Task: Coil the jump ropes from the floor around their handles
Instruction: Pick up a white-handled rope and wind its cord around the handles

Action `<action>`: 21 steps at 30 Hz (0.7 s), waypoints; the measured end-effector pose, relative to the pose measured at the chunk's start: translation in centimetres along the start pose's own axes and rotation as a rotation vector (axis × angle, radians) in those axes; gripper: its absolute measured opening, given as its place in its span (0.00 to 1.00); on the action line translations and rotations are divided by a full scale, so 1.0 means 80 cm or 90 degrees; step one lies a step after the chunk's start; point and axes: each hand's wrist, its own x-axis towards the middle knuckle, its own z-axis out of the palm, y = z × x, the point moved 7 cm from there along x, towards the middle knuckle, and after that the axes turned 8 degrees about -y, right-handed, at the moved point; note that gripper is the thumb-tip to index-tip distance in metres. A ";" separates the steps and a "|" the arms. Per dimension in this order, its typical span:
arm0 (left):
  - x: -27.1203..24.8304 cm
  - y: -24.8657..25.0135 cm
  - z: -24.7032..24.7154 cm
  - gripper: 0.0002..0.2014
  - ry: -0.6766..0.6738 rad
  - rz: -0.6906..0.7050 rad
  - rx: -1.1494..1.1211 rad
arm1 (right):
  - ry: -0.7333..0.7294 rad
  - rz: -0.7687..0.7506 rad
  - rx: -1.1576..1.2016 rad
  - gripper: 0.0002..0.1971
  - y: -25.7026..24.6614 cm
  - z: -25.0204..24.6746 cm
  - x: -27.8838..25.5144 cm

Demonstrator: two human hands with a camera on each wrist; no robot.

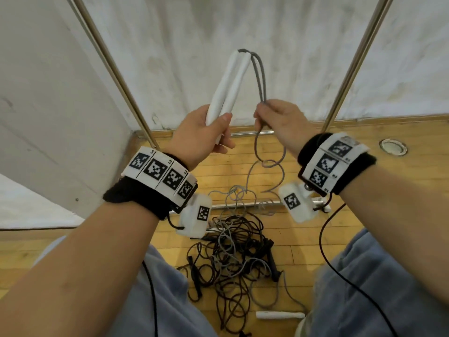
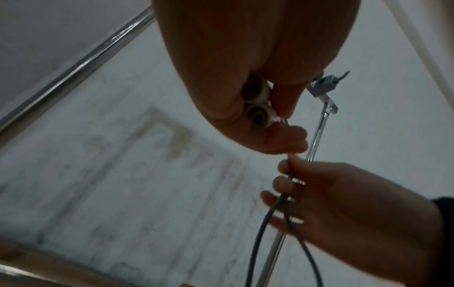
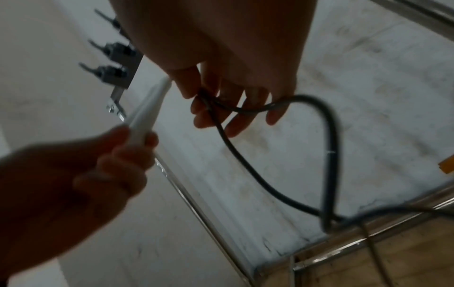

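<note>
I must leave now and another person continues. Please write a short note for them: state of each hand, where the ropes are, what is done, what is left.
Left hand grips the two white handles together, raised upright.
Right hand pinches both strands of the grey rope just below the handle tops; the rest hangs to the floor.
Done: handles paired, no turns wound yet.
Left: wind this rope, then the tangled pile of dark ropes and the loose white handle on the wooden floor.

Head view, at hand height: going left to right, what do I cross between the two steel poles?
Left pole → left hand → white handles → grey rope → right hand → right pole.
</note>
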 end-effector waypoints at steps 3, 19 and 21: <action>0.006 -0.007 0.008 0.05 0.041 -0.021 -0.087 | -0.107 0.057 0.021 0.10 0.013 0.036 -0.004; 0.047 -0.038 0.007 0.06 0.215 -0.082 -0.269 | -0.108 0.065 0.050 0.19 0.019 0.060 -0.001; 0.047 -0.038 0.017 0.06 0.165 -0.097 -0.274 | -0.121 0.057 -0.058 0.23 0.021 0.064 -0.003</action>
